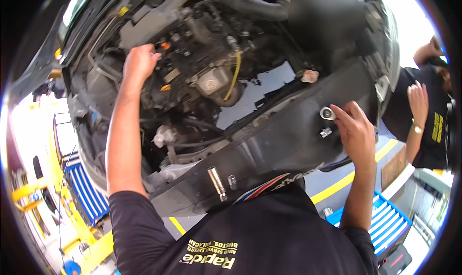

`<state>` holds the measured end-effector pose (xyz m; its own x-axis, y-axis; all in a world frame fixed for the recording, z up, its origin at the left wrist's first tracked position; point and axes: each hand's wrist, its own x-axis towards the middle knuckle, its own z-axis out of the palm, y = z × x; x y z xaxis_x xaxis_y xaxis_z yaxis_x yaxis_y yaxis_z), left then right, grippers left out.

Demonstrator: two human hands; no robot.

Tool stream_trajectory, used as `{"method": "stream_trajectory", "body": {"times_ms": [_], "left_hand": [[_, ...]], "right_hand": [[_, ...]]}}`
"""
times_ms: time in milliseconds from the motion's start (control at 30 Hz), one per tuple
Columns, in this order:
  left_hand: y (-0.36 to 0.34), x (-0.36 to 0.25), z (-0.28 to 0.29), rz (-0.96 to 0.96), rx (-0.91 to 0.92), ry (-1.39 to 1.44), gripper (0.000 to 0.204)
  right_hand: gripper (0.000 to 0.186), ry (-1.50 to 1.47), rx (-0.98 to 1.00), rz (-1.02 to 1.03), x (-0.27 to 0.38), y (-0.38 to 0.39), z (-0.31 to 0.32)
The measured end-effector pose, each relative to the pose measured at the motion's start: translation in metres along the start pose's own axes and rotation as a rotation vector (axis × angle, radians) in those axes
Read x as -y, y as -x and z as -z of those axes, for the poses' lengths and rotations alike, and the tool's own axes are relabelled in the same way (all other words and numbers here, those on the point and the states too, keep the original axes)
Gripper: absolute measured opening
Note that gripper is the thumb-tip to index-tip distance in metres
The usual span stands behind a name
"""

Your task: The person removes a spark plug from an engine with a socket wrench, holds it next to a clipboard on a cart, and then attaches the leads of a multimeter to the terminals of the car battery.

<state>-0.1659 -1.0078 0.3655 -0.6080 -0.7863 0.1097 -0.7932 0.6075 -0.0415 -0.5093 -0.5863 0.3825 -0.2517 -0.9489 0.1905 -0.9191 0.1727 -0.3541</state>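
Note:
My left hand (138,64) reaches far into the open engine bay, its fingers pinched together beside the engine (187,49). A small bit of metal seems to show at the fingertips, too small to name. Over the dark front panel (269,135), my right hand (357,133) grips a ratchet wrench (328,113); its round head points left and the handle is hidden in my palm. Just below that head a short chrome socket (326,132) lies on the panel. Nearer to me rest a long chrome extension piece (216,182) and another small socket (232,181).
A yellow dipstick tube (235,77) curves past the engine, and a radiator cap (310,76) sits to the right. Another person (423,116) stands at the far right, one hand on the chest. Blue tool cabinets (86,193) and yellow lift parts (91,255) are on the floor.

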Motion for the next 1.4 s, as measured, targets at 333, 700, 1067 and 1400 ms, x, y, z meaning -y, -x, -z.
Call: {"method": "stream_trajectory", "body": {"times_ms": [333,700,1067,1400], "left_hand": [[0.018,0.003,-0.002,0.231,0.006,0.069,0.025],[0.018,0.046,-0.022,0.036,-0.098,0.134,0.028],[0.009,0.056,-0.039,-0.076,-0.058,0.283,0.020],[0.002,0.057,-0.036,-0.125,0.018,0.198,0.021]], "right_hand": [[0.034,-0.009,-0.006,0.046,0.007,0.004,-0.011],[0.038,-0.009,-0.232,0.048,0.006,0.024,-0.029],[0.038,-0.093,-0.320,0.062,-0.019,0.029,-0.045],[0.037,-0.073,-0.333,0.042,-0.017,0.031,-0.044]]}}
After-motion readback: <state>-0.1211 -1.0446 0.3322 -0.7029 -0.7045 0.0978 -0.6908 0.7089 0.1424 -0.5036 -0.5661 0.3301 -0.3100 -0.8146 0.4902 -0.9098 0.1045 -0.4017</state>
